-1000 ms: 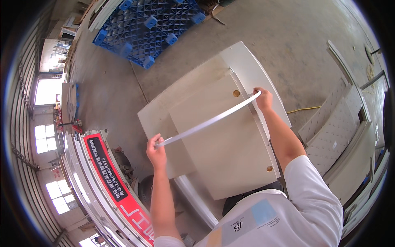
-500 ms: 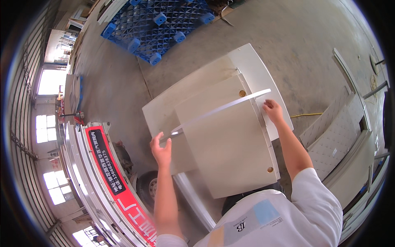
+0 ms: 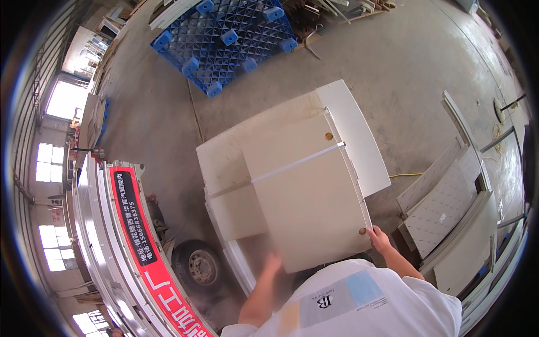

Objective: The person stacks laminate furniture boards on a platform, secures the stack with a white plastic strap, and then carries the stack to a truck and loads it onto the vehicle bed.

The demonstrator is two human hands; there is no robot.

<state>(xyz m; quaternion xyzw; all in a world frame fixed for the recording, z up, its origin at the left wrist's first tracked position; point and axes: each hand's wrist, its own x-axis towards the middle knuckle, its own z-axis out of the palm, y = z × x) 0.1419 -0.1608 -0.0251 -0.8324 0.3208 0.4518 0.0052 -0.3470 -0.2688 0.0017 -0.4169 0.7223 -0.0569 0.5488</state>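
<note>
A beige board (image 3: 309,208) with round brown spots near its right edge lies in front of me. A thin white strip (image 3: 297,163) lies flat across it. My right hand (image 3: 380,239) is at the board's right edge, beside the nearer round spot, its fingers closed around the edge. Smeared by motion, my left hand (image 3: 272,263) is low at the board's near left corner; its fingers cannot be made out, nor whether it touches the board. Larger pale boards (image 3: 362,135) lie beneath, jutting out at the far and right sides.
At the far left is a blue plastic pallet (image 3: 224,45). A wheel (image 3: 202,267) stands beside a red sign (image 3: 135,224) on my left. Several panels (image 3: 443,208) lean at the right, with a yellow cord (image 3: 405,174) on the floor. A dark seat or support is partly hidden by my shirt.
The white strip, bowed up above the board before, now lies flat across it. Both hands have come back toward me, the right one onto the board's edge. My view has shifted slightly.
</note>
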